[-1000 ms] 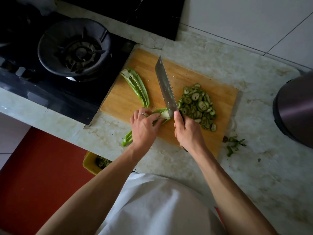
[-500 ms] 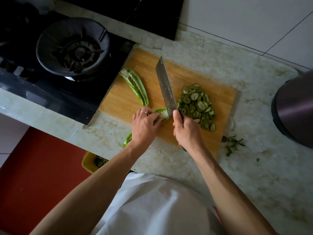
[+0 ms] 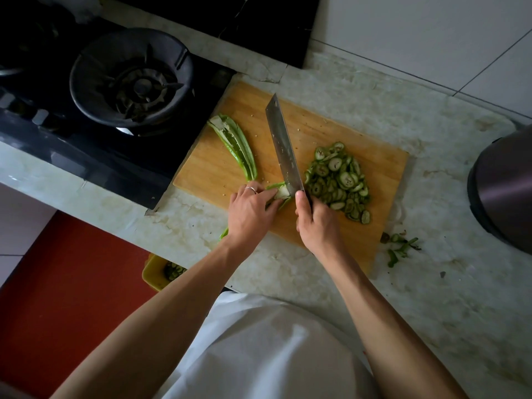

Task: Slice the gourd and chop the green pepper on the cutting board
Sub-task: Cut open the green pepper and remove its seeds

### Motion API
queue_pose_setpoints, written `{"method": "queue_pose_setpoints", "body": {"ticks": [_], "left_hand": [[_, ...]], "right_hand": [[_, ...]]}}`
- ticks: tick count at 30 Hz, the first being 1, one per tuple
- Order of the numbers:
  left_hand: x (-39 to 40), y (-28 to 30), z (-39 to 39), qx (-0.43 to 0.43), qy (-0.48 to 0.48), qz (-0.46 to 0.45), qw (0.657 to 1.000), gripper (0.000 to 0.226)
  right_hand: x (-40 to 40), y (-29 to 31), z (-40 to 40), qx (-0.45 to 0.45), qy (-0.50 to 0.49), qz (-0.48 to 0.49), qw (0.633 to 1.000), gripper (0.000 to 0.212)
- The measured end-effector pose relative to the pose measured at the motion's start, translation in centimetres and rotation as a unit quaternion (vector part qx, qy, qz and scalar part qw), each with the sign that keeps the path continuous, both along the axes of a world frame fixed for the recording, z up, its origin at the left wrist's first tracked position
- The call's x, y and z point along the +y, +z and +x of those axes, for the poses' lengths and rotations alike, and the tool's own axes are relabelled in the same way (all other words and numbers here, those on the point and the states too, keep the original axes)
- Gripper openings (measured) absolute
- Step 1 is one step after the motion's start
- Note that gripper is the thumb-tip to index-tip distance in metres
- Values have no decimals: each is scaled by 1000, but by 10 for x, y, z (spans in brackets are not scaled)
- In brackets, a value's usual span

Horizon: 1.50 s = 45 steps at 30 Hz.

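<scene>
A wooden cutting board [image 3: 316, 131] lies on the marble counter. A pile of sliced gourd rounds [image 3: 338, 180] sits on its right half. One split half of green pepper [image 3: 236, 148] lies on the board's left side. My left hand [image 3: 249, 211] holds down the other pepper half [image 3: 279, 192], whose tail sticks out past my wrist over the board's near edge. My right hand [image 3: 315, 223] grips the handle of a cleaver [image 3: 283, 148]; its blade stands edge-down on the pepper's cut end, just right of my left fingers.
A black gas stove [image 3: 86, 133] with a round burner guard [image 3: 131, 79] sits left of the board. A dark metal pot [image 3: 503, 188] stands at the right edge. Green trimmings [image 3: 400, 247] lie on the counter right of the board. A yellow container [image 3: 157, 272] shows below the counter edge.
Both hands and the cleaver stay at the same spot on the pepper's end; only the head camera has shifted slightly.
</scene>
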<state>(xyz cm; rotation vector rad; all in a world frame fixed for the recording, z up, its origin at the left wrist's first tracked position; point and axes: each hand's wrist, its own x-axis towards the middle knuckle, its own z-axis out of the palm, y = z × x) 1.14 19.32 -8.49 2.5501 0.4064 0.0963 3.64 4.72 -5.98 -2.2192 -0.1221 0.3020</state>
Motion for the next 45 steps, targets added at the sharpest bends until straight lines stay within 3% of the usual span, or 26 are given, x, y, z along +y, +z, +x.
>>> {"method": "queue_pose_setpoints", "body": {"ticks": [8,15,20,24,31,45], "left_hand": [[-1,-3,-2,-3,12,3,1000,27],[1,-4,0,2,11,-11,1000,28],[0,-3,0,5,12,-15,1000,28],[0,-1,2,10,10,-3,1000,28],[-1,9,9,27,-82,79,993,27],[2,21,30,72,-174,110,976,27]], "right_hand": [[-6,-2,-4,-1,9,-1,1000,38],[1,-11,5,8,9,-8,1000,59],[-5,-16,-1,-6,11,22,1000,38],[0,-17,0,-6,4,19,1000,39],[-8,-17,-7,-14,18,27,999,34],[-9,-20,0,19,-5,60,998,48]]}}
